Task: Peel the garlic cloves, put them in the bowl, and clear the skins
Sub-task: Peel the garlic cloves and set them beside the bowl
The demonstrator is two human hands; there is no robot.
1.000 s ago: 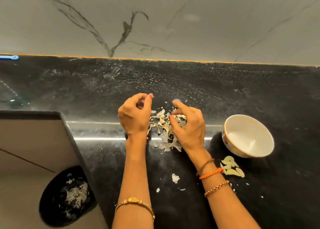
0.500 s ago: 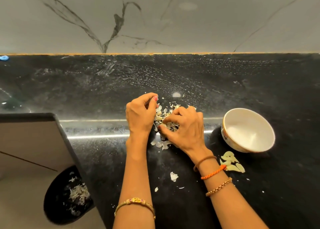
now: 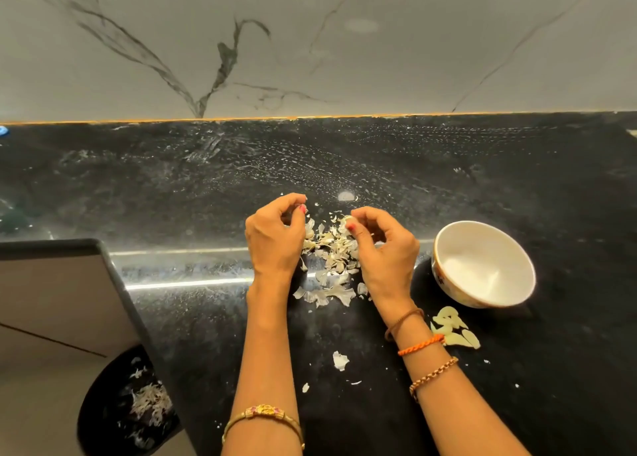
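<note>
There is a single view, from a wide-angle camera worn on the person's head. It looks forward and steeply down over both forearms, which enter from the bottom edge and reach to the middle of the picture, where the left hand (image 3: pixel 272 238) and right hand (image 3: pixel 386 249) sit close to the lens. The dark counter (image 3: pixel 448 180) beyond the hands fills the middle band, and the pale wall (image 3: pixel 344 42) behind it fills the top. Straight edges bow near the borders.

Black stone counter (image 3: pixel 448 166); veined marble wall (image 3: pixel 310 42).
</note>
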